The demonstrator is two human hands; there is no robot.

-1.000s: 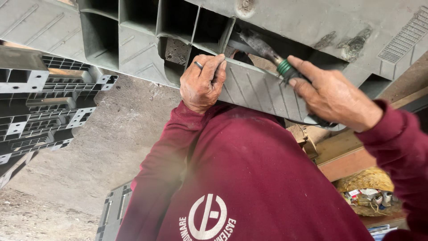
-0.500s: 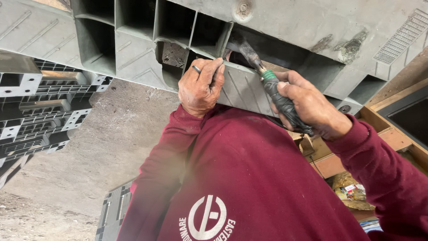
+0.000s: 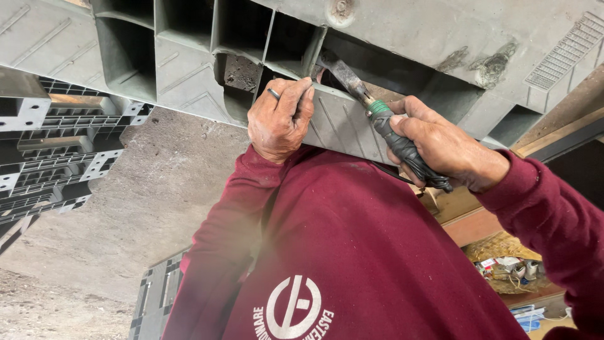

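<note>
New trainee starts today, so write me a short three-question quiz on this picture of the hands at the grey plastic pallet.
1. True or false: the right hand holds a tool by a dark taped handle.
2. Where does the metal end of the tool point?
A. Into an opening of the grey pallet
B. At the ground
C. At the red sleeve
3. Fill in: the left hand wears a ____ on one finger and grips the pallet's edge.

Key
1. True.
2. A: the blade reaches into the pallet's opening, beside the left hand.
3. Ring.
</note>
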